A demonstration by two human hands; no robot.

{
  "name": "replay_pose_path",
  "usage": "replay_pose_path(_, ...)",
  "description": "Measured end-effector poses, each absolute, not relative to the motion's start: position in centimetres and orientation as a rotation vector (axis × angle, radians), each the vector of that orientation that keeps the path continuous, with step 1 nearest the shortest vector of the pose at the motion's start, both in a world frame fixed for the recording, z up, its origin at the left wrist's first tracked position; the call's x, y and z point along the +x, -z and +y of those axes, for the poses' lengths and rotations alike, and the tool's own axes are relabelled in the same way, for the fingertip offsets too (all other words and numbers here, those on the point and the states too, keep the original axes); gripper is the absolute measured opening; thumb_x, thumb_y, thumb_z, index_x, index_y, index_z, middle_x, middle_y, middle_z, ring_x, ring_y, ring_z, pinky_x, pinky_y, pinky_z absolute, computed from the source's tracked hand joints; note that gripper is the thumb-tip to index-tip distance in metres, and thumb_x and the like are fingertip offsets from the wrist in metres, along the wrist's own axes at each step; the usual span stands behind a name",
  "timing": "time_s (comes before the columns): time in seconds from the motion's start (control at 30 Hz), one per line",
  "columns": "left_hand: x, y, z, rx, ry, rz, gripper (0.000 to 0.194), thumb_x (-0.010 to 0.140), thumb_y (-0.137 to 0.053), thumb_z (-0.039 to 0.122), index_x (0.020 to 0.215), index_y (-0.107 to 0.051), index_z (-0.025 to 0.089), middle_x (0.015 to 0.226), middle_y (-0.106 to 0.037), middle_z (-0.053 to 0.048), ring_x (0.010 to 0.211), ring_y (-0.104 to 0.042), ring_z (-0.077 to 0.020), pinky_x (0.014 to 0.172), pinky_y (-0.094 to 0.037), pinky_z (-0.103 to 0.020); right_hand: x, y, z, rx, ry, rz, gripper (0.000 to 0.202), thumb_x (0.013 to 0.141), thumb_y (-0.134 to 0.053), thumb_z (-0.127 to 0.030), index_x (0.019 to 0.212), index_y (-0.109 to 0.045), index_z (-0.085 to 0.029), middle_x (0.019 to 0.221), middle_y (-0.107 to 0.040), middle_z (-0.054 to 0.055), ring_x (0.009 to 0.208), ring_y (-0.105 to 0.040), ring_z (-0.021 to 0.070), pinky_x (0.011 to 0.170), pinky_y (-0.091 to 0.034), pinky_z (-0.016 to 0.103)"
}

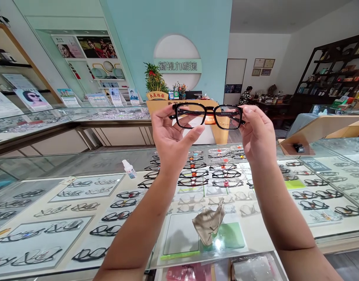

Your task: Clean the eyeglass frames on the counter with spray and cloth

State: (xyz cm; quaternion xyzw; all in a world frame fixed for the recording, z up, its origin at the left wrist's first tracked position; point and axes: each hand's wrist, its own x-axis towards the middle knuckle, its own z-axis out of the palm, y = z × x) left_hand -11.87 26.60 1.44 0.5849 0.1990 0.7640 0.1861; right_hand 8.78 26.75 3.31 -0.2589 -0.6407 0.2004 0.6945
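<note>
A pair of black-framed eyeglasses [210, 111] is held up level in front of me, above the glass display counter. My left hand [175, 134] grips the frame's left end, its thumb near the lower rim of the left lens. At the other end, the fingers of my right hand [258, 127] pinch the right corner by the hinge. Through the clear lenses the folded-back temples partly show. Below, a crumpled beige cleaning cloth [208, 222] lies on the counter top, and a small white spray bottle [129, 169] stands beyond my left forearm.
Rows of eyeglasses [193, 182] fill the display under the counter glass [138, 218]. A wooden stand [320, 128] rises at the right. Farther back are another showcase [109, 115], a reception desk [223, 136] with a potted plant [154, 80], and a seated person [246, 95].
</note>
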Motion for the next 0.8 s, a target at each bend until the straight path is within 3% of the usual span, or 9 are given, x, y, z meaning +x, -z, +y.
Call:
replay_pose_path(0.1,-11.3,-2.1,25.5,1.401,-2.072,0.487,0.084,0.068,-0.105,0.062,0.135,-0.063,0.034,0.141,-0.075,-0.008,0.136,-0.073,-0.0324,0.104,-0.062,-0.040,8.7,-3.2,27.0,-0.426,-0.609,-1.358,0.043,0.099,-0.069,-0.070,0.115,-0.078,-0.031,0.118,-0.083,0.003,0.123,-0.078,0.0273,0.105,-0.065,0.043)
replay_pose_path(0.2,-11.2,-2.6,25.0,1.223,-1.822,0.407,0.072,0.068,-0.105,0.058,0.122,-0.069,0.027,0.125,-0.081,-0.007,0.128,-0.077,-0.0283,0.093,-0.060,-0.030,8.4,-3.3,26.9,-0.368,-0.626,-1.480,0.033,0.097,-0.078,-0.061,0.113,-0.081,-0.032,0.122,-0.084,0.003,0.125,-0.077,0.0268,0.113,-0.062,0.047)
replay_pose_path(0.37,-11.1,-2.7,24.9,0.965,-1.359,0.371,0.057,0.084,-0.094,0.057,0.121,-0.074,0.017,0.108,-0.082,-0.011,0.106,-0.081,-0.0242,0.081,-0.059,-0.029,7.9,-3.2,26.4,-0.298,-0.413,-1.699,0.020,0.094,-0.087,-0.050,0.109,-0.088,-0.036,0.127,-0.084,0.002,0.133,-0.073,0.0296,0.123,-0.054,0.056)
replay_pose_path(0.53,-11.2,-2.2,25.7,0.789,-1.047,0.348,0.052,0.095,-0.082,0.058,0.118,-0.072,0.013,0.092,-0.078,-0.010,0.078,-0.076,-0.0184,0.070,-0.059,-0.029,8.1,-3.1,26.5,-0.268,-0.248,-1.750,0.011,0.095,-0.087,-0.048,0.101,-0.090,-0.039,0.121,-0.086,0.001,0.128,-0.075,0.0308,0.120,-0.054,0.060)
replay_pose_path(0.67,-11.2,-1.8,26.1,0.795,-0.949,0.332,0.051,0.099,-0.076,0.064,0.115,-0.072,0.015,0.091,-0.077,-0.008,0.076,-0.075,-0.0176,0.069,-0.059,-0.029,8.2,-3.0,26.7,-0.279,-0.197,-1.748,0.015,0.096,-0.086,-0.051,0.103,-0.090,-0.038,0.119,-0.087,0.001,0.125,-0.076,0.0299,0.117,-0.057,0.058)
replay_pose_path(0.8,-10.8,-1.4,26.4,0.932,-0.925,0.398,0.066,0.094,-0.074,0.077,0.115,-0.073,0.015,0.098,-0.078,-0.012,0.090,-0.078,-0.0241,0.076,-0.060,-0.032,8.2,-2.7,26.3,-0.336,-0.191,-1.737,0.018,0.099,-0.083,-0.052,0.105,-0.090,-0.037,0.122,-0.086,0.001,0.125,-0.077,0.0290,0.116,-0.058,0.058)
